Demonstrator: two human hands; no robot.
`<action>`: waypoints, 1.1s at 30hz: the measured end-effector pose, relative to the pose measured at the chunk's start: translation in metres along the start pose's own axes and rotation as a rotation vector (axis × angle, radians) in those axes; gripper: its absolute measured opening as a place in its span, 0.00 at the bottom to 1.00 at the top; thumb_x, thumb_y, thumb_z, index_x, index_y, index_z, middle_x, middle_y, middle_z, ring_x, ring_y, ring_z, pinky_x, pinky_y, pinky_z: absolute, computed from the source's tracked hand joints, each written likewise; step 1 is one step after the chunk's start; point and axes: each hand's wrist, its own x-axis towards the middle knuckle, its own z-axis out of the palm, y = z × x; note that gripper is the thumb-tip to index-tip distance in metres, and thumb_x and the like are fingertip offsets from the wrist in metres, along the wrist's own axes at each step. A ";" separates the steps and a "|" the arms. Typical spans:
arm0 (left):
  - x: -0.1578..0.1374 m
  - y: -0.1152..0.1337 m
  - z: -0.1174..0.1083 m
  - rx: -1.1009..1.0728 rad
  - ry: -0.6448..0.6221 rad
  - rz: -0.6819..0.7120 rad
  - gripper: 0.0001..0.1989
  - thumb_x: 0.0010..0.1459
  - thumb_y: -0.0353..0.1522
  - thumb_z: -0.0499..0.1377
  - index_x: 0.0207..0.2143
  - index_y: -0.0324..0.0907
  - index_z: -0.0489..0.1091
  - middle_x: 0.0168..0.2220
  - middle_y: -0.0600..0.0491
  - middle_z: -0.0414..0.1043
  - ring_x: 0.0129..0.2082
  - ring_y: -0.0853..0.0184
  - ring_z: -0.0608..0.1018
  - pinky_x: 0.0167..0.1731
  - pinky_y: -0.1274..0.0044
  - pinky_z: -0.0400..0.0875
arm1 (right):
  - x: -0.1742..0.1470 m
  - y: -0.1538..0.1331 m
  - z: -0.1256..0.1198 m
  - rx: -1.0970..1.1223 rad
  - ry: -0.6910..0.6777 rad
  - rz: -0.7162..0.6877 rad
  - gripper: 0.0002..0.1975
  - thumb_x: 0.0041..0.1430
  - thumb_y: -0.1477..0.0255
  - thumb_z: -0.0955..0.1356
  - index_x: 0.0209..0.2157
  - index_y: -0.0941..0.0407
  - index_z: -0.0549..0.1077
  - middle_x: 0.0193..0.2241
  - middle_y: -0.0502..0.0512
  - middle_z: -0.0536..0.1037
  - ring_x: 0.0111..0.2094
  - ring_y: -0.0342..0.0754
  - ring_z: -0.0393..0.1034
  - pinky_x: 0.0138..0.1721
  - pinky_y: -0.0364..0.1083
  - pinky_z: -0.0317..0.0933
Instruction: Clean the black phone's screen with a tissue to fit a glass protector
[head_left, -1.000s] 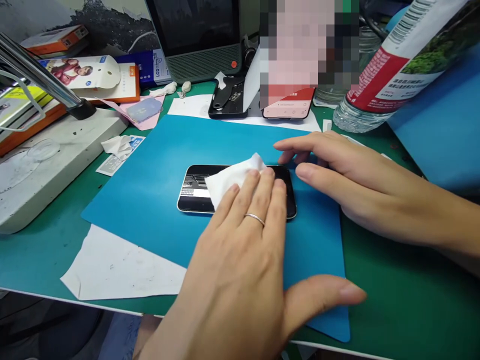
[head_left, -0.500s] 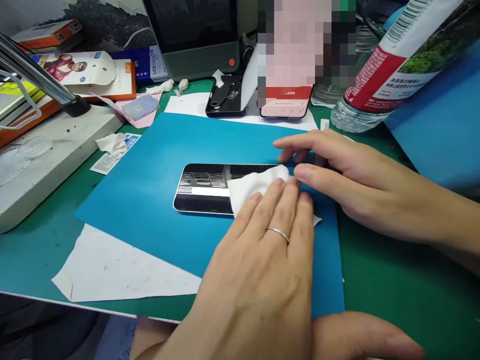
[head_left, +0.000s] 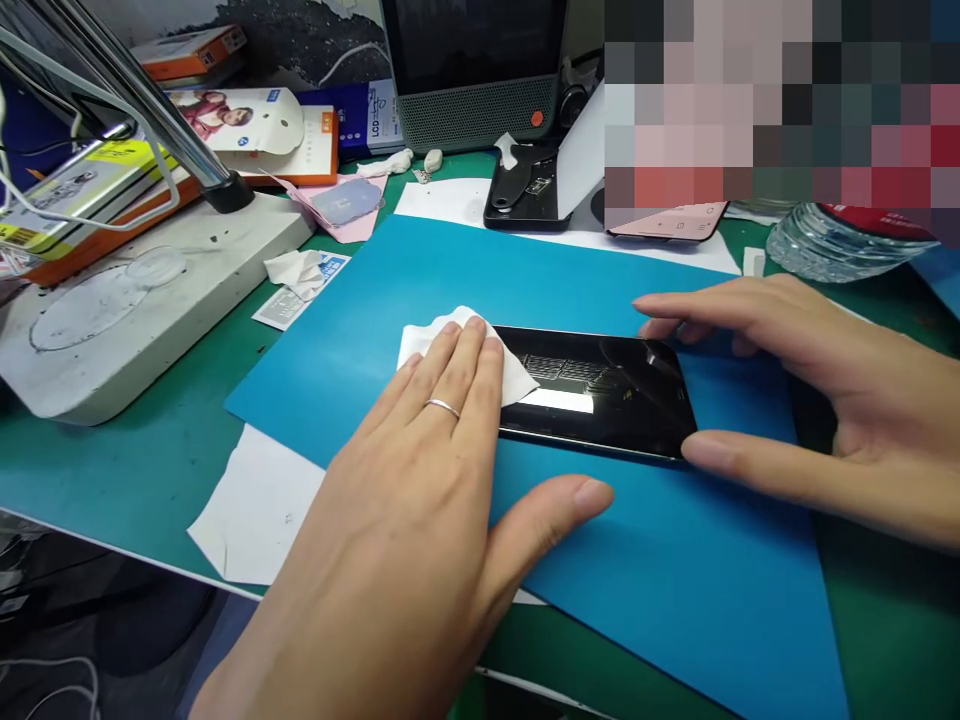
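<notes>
A black smartphone (head_left: 622,400) lies face up on a blue mat (head_left: 675,560), reflections showing on its glass. My left hand (head_left: 420,480), a ring on one finger, presses a white cloth (head_left: 514,380) down over the phone's left end. Its fingers are stretched flat and close together, with the thumb out to the side over the mat. At the phone's right end, my right hand (head_left: 832,380) spans the screen, its thumb at the near corner and fingertips at the far edge. The phone's left end is hidden under the cloth and my fingers.
A white lamp base (head_left: 247,270) with a metal post stands left. Behind the mat are a black phone-like case (head_left: 517,205), a pink-screened phone (head_left: 675,222), a grey speaker display (head_left: 480,120) and a plastic bottle (head_left: 832,250). White paper (head_left: 255,520) sticks out under the mat.
My left hand has slid the white cloth from the phone's right part to its left end, uncovering the right part. My right hand has opened wider, its thumb coming down to the near corner.
</notes>
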 end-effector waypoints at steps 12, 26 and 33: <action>0.002 0.010 0.024 0.180 0.257 0.145 0.46 0.75 0.55 0.39 0.71 0.22 0.58 0.73 0.29 0.54 0.74 0.45 0.59 0.67 0.53 0.63 | 0.002 -0.002 -0.002 -0.012 -0.017 -0.141 0.39 0.60 0.51 0.74 0.69 0.46 0.65 0.62 0.59 0.74 0.62 0.68 0.68 0.63 0.66 0.66; 0.011 0.064 0.037 -0.001 0.225 0.264 0.53 0.69 0.62 0.36 0.71 0.24 0.59 0.74 0.36 0.52 0.75 0.50 0.56 0.71 0.56 0.54 | 0.004 -0.005 0.002 0.063 0.011 -0.208 0.38 0.61 0.54 0.74 0.68 0.54 0.67 0.56 0.63 0.76 0.57 0.66 0.70 0.58 0.64 0.67; 0.012 0.065 0.034 -0.025 0.209 0.281 0.50 0.72 0.59 0.36 0.72 0.25 0.58 0.75 0.39 0.51 0.76 0.53 0.55 0.72 0.59 0.52 | 0.003 -0.004 0.001 0.089 0.011 -0.193 0.36 0.62 0.54 0.73 0.67 0.50 0.68 0.56 0.61 0.77 0.58 0.66 0.71 0.60 0.63 0.67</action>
